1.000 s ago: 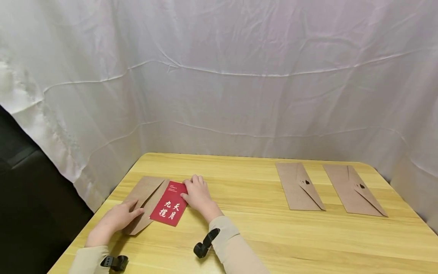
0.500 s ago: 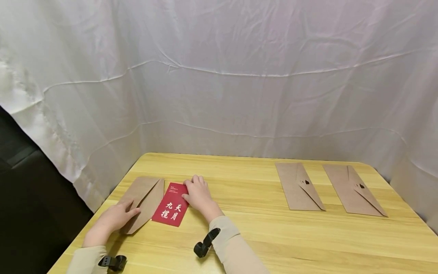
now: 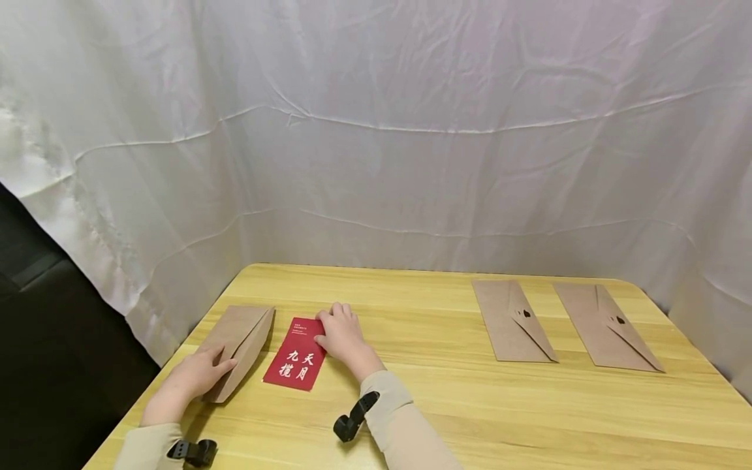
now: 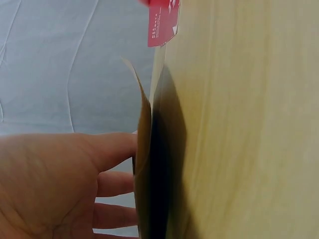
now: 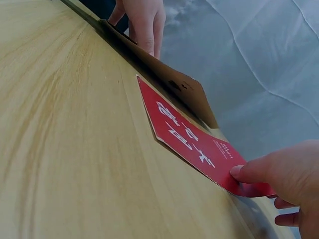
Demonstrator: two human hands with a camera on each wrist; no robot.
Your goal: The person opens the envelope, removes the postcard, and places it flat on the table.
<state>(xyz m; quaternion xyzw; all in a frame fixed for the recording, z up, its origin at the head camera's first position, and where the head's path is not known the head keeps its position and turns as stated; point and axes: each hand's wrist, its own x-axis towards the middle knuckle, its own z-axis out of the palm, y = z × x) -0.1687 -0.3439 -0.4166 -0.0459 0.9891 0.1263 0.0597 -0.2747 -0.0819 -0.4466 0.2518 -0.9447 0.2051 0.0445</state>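
In the head view, a brown paper envelope (image 3: 239, 329) lies at the left of the table, its right side raised and casting a shadow. My left hand (image 3: 190, 378) grips it, thumb along the flap line; in the left wrist view the thumb and straight fingers meet the paper. A red card (image 3: 296, 356) with white characters lies to its right, with wood showing between them. My right hand (image 3: 343, 338) pinches the card's far right corner, thumb on top (image 5: 244, 174) in the right wrist view. A small dark print shows on the raised brown paper (image 5: 187, 87).
Two more brown envelopes, one (image 3: 511, 320) beside the other (image 3: 608, 326), lie at the table's right, each with a black print on its flap. Pale curtains (image 3: 376, 163) hang behind the wooden table (image 3: 423, 391). Something black (image 3: 47, 365) stands at the left.
The brown envelope has shifted left under my left hand, and its right side has risen. The red card, overlapped by it at first, now lies apart, slightly nearer. My right hand has barely moved.
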